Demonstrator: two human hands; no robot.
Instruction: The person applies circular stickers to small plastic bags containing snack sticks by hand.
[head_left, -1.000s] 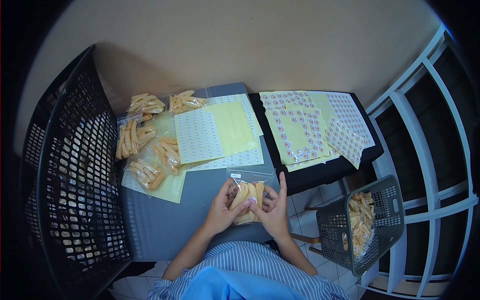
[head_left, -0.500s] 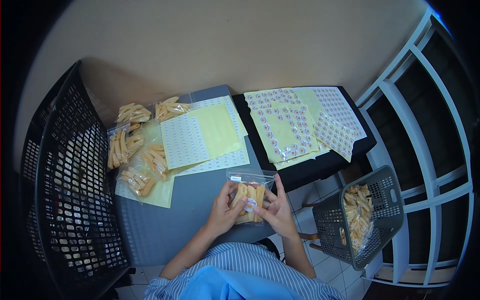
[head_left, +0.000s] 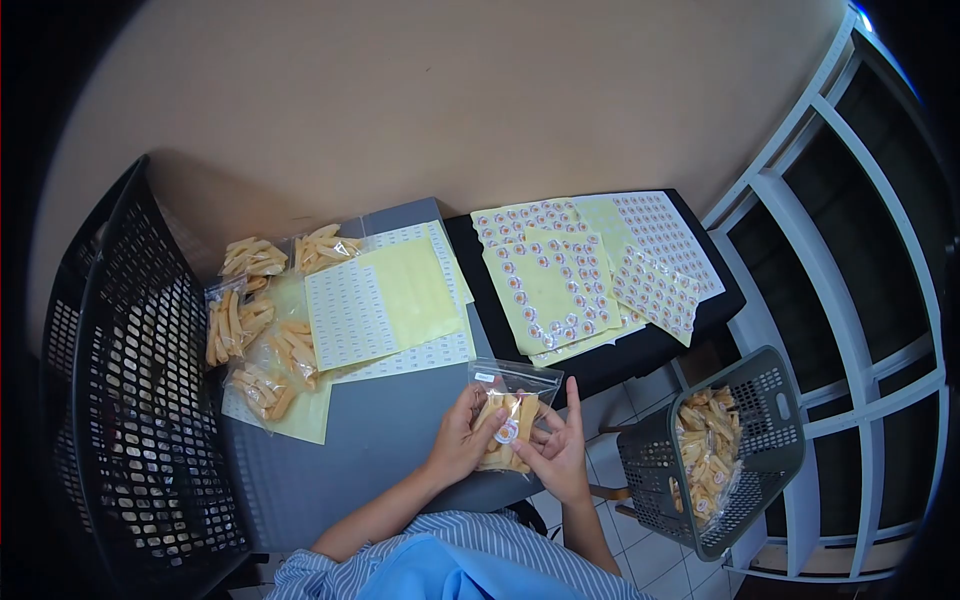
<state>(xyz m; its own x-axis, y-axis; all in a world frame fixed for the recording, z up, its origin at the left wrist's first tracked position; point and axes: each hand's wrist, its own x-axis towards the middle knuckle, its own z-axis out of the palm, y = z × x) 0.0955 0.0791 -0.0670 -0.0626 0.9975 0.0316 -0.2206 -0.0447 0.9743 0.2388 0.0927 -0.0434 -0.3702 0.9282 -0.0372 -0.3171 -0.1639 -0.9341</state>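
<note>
A clear zip bag [head_left: 519,405] of pale yellow stick-shaped snacks is held in front of me over the grey table's edge. It bears a round logo sticker on its front and a small white label near the zip. My left hand [head_left: 460,440] grips the bag's left side, thumb close to the round sticker. On the other side, my right hand [head_left: 560,458] holds the lower right part with thumb and curled fingers, its index finger pointing up, apart from the bag. The fingers behind the bag are partly hidden.
Several filled snack bags [head_left: 265,390] lie at the left beside sheets of small labels [head_left: 350,310]. Round-sticker sheets [head_left: 560,290] cover a black surface. A large dark basket [head_left: 130,370] stands left; a smaller basket [head_left: 640,455] with bagged snacks stands lower right.
My right index finger has lifted off the bag's upper right corner and now points up. The view has shifted slightly; both hands still hold the bag.
</note>
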